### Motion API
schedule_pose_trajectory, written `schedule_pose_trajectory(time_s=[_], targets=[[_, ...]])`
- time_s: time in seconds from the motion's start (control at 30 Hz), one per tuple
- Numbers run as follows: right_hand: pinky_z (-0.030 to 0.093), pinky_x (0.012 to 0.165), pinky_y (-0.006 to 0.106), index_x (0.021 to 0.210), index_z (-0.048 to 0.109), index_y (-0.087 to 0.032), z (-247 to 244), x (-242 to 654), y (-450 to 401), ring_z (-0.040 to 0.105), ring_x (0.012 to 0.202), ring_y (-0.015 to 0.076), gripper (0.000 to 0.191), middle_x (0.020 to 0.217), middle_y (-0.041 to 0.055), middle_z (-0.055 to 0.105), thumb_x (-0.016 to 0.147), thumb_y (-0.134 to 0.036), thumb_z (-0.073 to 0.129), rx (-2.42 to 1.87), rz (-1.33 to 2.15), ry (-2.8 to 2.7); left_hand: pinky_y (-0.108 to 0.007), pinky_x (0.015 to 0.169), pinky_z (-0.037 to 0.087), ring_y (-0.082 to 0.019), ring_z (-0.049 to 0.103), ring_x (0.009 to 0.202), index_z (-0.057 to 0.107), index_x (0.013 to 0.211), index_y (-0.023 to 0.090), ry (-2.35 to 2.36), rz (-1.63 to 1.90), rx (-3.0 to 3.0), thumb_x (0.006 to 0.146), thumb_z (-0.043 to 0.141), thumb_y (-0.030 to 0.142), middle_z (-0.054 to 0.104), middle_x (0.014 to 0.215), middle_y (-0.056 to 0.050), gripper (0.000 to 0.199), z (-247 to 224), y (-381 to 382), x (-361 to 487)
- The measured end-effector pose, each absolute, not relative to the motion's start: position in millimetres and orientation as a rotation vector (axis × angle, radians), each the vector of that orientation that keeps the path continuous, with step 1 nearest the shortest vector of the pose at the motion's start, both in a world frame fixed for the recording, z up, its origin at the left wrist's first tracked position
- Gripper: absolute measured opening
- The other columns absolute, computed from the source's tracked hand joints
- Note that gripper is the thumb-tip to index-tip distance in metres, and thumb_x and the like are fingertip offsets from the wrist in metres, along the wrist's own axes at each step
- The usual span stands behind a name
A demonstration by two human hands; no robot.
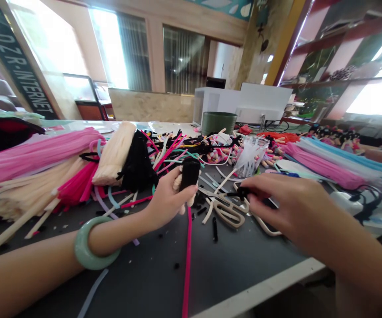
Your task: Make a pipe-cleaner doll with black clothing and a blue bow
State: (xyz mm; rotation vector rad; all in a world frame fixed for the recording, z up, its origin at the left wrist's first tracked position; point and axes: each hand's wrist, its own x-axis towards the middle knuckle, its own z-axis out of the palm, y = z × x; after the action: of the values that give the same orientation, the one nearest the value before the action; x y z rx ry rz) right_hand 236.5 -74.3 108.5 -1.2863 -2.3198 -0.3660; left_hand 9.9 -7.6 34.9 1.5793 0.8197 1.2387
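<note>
Black bundle point(190, 172) partly behind left hand point(168, 193)

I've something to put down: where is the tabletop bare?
Mostly bare: grey tabletop between the pink stem and pale table edge; also left of the stem, toward the bangle, barring scraps. Crowded: around the scissors, back toward the green pot.

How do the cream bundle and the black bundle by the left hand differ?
Colour: the cream bundle is pale, the black bundle dark.
Shape: the cream one is a fairly even column; the black one flares toward its lower end.
Place: the black one is nearer the left hand, the cream one farther off.
Both lie side by side on the table.
</note>
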Motion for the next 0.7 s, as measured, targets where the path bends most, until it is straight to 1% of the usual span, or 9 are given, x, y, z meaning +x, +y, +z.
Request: schedule_pose_trajectory(time_s=[0.07,0.13,0.23,0.33,0.43,0.57,0.63,0.7], targets=[[0.046,0.06,0.027,0.089,0.068,-0.023,116,237,-71,0.065,0.068,0.0172,0.016,0.081,0.0005,0.071,0.08,-0.019,0.055,-1.194,-0.329,-2.223,-0.02,0.037,0.041,-0.008,0.05,0.041,0.055,0.096,0.016,0.791,1.146,1.535,0.076,0.065,0.027,0.055,0.059,0.004,0.025,39,-12,11],[0.047,0.063,0.026,0.088,0.068,-0.024,119,236,-68,0.065,0.07,0.0169,0.016,0.081,-0.0007,0.071,0.079,-0.019,0.057,-1.143,-0.271,-2.102,-0.02,0.038,0.042,-0.009,0.051,0.043,0.058,0.095,0.016,0.776,1.04,1.523,0.074,0.067,0.027,0.056,0.061,0.003,0.026,40,-17,12],[0.048,0.068,0.027,0.09,0.068,-0.024,113,232,-65,0.064,0.074,0.0164,0.013,0.084,-0.001,0.069,0.082,-0.02,0.058,-1.11,-0.174,-1.907,-0.02,0.042,0.043,-0.009,0.052,0.047,0.061,0.092,0.015,0.724,0.879,1.522,0.071,0.069,0.025,0.058,0.064,0.001,0.024,39,-22,13],[0.048,0.066,0.025,0.09,0.068,-0.023,101,229,-63,0.063,0.071,0.0141,0.013,0.082,-0.0013,0.068,0.084,-0.018,0.058,-1.062,-0.063,-1.801,-0.019,0.044,0.043,-0.008,0.051,0.048,0.062,0.092,0.015,0.68,0.769,1.506,0.071,0.068,0.023,0.057,0.063,0.001,0.023,37,-25,11],[0.05,0.066,0.023,0.092,0.068,-0.023,89,226,-61,0.064,0.071,0.0133,0.016,0.084,-0.0007,0.068,0.082,-0.015,0.059,-1.023,0.014,-1.744,-0.019,0.041,0.04,-0.008,0.049,0.045,0.061,0.091,0.015,0.71,0.671,1.539,0.071,0.07,0.028,0.054,0.06,0.002,0.026,40,-26,6],[0.05,0.066,0.023,0.096,0.068,-0.023,79,220,-57,0.063,0.071,0.0125,0.019,0.083,-0.0004,0.068,0.082,-0.014,0.059,-0.989,0.099,-1.716,-0.018,0.04,0.038,-0.008,0.049,0.046,0.061,0.085,0.015,0.75,0.512,1.659,0.062,0.078,0.032,0.053,0.059,0.003,0.033,47,-25,-1],[0.05,0.066,0.023,0.099,0.068,-0.023,76,218,-55,0.061,0.069,0.0117,0.022,0.081,-0.0008,0.066,0.082,-0.013,0.058,-0.978,0.131,-1.711,-0.019,0.039,0.039,-0.009,0.049,0.045,0.061,0.084,0.016,0.763,0.475,1.716,0.063,0.077,0.032,0.054,0.06,0.003,0.031,49,-24,-2],[0.049,0.064,0.022,0.102,0.067,-0.023,74,216,-53,0.059,0.067,0.0107,0.025,0.078,-0.0015,0.064,0.081,-0.012,0.059,-0.982,0.128,-1.71,-0.019,0.039,0.039,-0.009,0.049,0.043,0.061,0.086,0.016,0.793,0.448,1.746,0.068,0.072,0.032,0.054,0.06,0.003,0.026,50,-23,-2]])
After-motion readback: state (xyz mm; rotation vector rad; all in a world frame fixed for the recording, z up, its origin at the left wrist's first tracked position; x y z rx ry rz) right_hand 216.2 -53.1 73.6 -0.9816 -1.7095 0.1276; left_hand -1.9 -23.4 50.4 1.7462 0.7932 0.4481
